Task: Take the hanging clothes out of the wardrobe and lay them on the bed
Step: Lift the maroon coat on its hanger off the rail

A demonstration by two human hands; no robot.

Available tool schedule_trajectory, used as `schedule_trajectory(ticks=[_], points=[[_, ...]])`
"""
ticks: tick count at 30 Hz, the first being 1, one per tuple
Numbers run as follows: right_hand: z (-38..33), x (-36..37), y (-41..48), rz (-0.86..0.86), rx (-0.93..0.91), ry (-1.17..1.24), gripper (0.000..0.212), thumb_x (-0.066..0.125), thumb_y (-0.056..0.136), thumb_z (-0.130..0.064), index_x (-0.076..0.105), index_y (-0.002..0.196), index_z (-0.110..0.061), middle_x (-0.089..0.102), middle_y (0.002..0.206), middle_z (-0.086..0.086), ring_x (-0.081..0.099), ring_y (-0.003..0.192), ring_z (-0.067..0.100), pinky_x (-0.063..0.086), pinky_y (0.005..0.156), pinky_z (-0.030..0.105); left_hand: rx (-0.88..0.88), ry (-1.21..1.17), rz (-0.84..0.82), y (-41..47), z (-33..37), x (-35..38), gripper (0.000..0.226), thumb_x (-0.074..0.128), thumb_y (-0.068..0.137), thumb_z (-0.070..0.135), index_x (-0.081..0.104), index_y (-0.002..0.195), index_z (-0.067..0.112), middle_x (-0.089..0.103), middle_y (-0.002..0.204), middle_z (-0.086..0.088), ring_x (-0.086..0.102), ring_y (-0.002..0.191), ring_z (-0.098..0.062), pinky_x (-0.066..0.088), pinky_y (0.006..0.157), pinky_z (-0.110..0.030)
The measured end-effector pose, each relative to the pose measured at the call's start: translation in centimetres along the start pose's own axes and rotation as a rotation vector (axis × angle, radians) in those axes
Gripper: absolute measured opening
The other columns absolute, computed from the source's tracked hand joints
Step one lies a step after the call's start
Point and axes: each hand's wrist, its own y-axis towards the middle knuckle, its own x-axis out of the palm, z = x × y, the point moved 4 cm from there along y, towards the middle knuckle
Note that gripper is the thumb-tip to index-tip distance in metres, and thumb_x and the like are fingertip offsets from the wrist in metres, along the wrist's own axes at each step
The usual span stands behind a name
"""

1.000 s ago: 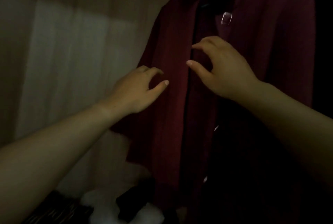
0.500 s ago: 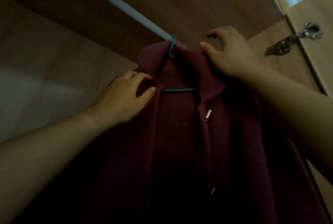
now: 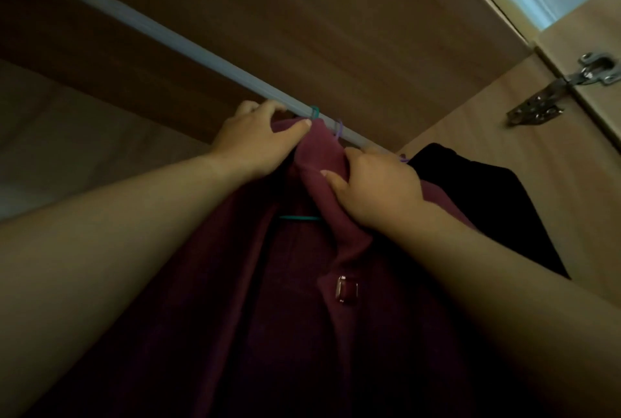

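The coat (image 3: 289, 300) is a deep maroon and hangs inside the wardrobe (image 3: 336, 31), on a thin teal hanger (image 3: 299, 218). The hanger's hook sits over the pale rail (image 3: 141, 24) that runs slantwise under the wooden top. The cloth looks soft and thick, and it falls in long straight folds down out of view. The collar is lighter and pinker where the light catches it, and the body below is almost black in shadow. The front hangs open below the collar, and the teal bar of the hanger shows across the gap. Lower down on the front edge is a small rectangular metal buckle (image 3: 347, 289) with a shiny frame.

The left hand (image 3: 255, 140) is up at the top of the collar, just beside the teal hook. Its thumb presses on the cloth and its fingers curl over the far side, touching or nearly touching the rail, so it pinches the collar. The right hand (image 3: 376, 189) grips the right side of the collar, with its fingers curled into a bunched fold of the cloth.

A purple hook (image 3: 338, 127) sits on the rail between the two hands. Just to the right of the coat hangs a black garment (image 3: 487, 202), next to the wardrobe's side wall. A metal hinge (image 3: 564, 88) shows at the upper right.
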Motion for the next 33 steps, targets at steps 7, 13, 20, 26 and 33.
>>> schedule_trajectory(ticks=[7, 13, 20, 26, 33], points=[[1.2, 0.1, -0.5, -0.058, -0.054, 0.261, 0.043, 0.046, 0.092, -0.048, 0.055, 0.124, -0.021, 0.06, 0.118, 0.005, 0.056, 0.106, 0.022, 0.048, 0.087, 0.037, -0.015, -0.366, -0.309, -1.5, -0.2, 5.1, 0.067, 0.062, 0.081, 0.051, 0.037, 0.14, 0.029, 0.051, 0.135, 0.003, 0.051, 0.116, -0.015, 0.041, 0.099, -0.033], [4.1, -0.9, 0.4, -0.2, 0.025, 0.471, 0.037, 0.062, 0.089, -0.033, 0.059, 0.125, -0.025, 0.063, 0.122, -0.005, 0.057, 0.11, 0.01, 0.04, 0.09, 0.02, 0.176, -0.233, -0.198, -2.9, -1.2, 5.3, 0.08, 0.056, 0.09, 0.039, 0.003, 0.15, 0.032, 0.023, 0.155, 0.0, 0.027, 0.139, -0.014, 0.024, 0.111, -0.028], [5.0, 0.3, 1.8, -0.164, 0.158, 0.555, 0.029, 0.066, 0.085, -0.036, 0.066, 0.114, -0.034, 0.065, 0.117, -0.009, 0.06, 0.106, 0.012, 0.047, 0.085, 0.025, 0.264, -0.193, -0.185, -3.8, -1.6, 5.6, 0.064, 0.049, 0.095, 0.036, 0.014, 0.148, 0.036, 0.029, 0.151, 0.002, 0.031, 0.136, -0.011, 0.026, 0.107, -0.024], [6.0, 0.7, 2.3, -0.108, 0.261, 0.559, 0.017, 0.068, 0.084, -0.038, 0.07, 0.101, -0.039, 0.068, 0.107, -0.009, 0.061, 0.099, 0.011, 0.046, 0.073, 0.024, 0.248, -0.165, -0.241, -3.3, -1.3, 4.6, 0.051, 0.037, 0.097, 0.043, 0.023, 0.146, 0.038, 0.032, 0.15, 0.006, 0.029, 0.136, -0.008, 0.021, 0.104, -0.019], [6.0, -0.1, 4.0, 0.004, 0.281, 0.519, 0.015, 0.068, 0.083, -0.033, 0.07, 0.097, -0.038, 0.068, 0.106, -0.009, 0.061, 0.099, 0.015, 0.049, 0.077, 0.027, 0.258, -0.066, -0.18, -2.5, -1.9, 2.7, 0.053, 0.032, 0.094, 0.052, 0.025, 0.145, 0.04, 0.033, 0.149, 0.007, 0.032, 0.135, -0.009, 0.026, 0.103, -0.023]])
